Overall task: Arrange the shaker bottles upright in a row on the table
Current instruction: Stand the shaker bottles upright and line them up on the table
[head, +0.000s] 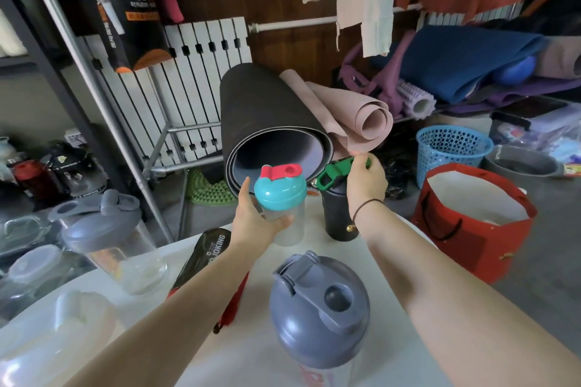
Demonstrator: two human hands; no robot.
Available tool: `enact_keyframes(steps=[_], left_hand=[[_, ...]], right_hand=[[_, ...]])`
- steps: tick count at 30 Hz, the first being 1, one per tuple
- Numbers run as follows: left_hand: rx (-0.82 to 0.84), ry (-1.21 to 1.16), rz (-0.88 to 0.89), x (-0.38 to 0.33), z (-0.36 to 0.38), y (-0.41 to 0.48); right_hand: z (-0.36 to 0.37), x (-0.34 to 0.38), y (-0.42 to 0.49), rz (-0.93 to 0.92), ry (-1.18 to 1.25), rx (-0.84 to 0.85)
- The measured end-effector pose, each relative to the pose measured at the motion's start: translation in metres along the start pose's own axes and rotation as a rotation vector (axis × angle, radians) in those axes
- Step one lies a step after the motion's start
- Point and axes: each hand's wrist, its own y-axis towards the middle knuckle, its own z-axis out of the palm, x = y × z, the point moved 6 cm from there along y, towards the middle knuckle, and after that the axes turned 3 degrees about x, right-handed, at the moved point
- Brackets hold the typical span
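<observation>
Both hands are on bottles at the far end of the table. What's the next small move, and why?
Probably let go of both bottles and reach for the black bottle lying on its side. The left hand holds the teal-lidded bottle and the right hand grips the green lid of the dark bottle; both already stand upright side by side on the table.

- The grey-lidded bottle (319, 311) nearest the camera is cut off by the bottom edge (only its lid and shoulder show).
- The right hand (364, 182) covers part of the black bottle (338, 214), its green lid included.
- The left hand (256, 217) hides the clear bottle's (284, 214) near side.
- Things at the lower left are blurred.
</observation>
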Motion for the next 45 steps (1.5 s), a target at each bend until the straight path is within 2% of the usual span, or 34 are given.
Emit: enact_keyframes(steps=[5,9,11,13,15,17,20,24,27,36,40,45], left_hand=[[-0.006,0.133,0.019,-0.003,0.003,0.002],[-0.048,0.065,-0.048,0.0,0.006,0.001],[-0.052,0.001,-0.066,0.003,0.007,0.001],[-0.05,-0.06,-0.099,0.005,0.008,-0.001],[-0.044,-0.067,-0.124,0.007,0.008,-0.002],[-0.039,-0.032,-0.116,0.007,0.006,-0.003],[-0.035,-0.008,-0.116,0.005,0.005,-0.003],[-0.041,0.019,-0.113,0.005,0.006,0.0],[-0.036,0.036,-0.096,0.008,0.007,0.003],[-0.007,0.046,-0.082,0.01,0.011,0.009],[-0.023,0.047,-0.082,0.01,0.012,0.009],[-0.013,0.056,-0.104,0.006,0.015,0.007]], right_hand=[[0.003,0.003,-0.009,-0.002,0.028,-0.063],[0.009,0.001,-0.019,0.169,0.149,-0.063],[0.005,0.004,-0.022,0.163,0.109,-0.019],[-0.004,0.001,-0.024,0.084,0.14,0.126],[-0.009,-0.009,-0.026,0.019,0.249,0.424],[-0.013,-0.031,-0.026,0.04,0.223,0.697],[-0.01,-0.062,-0.028,0.094,0.036,0.844],[0.007,-0.062,-0.028,-0.128,-0.051,0.687],[0.017,-0.064,-0.016,-0.107,-0.134,0.621],[0.022,-0.063,0.028,-0.031,-0.296,0.961],[0.021,-0.07,0.028,-0.036,-0.31,0.98],[0.018,-0.075,0.021,-0.062,-0.398,0.917]])
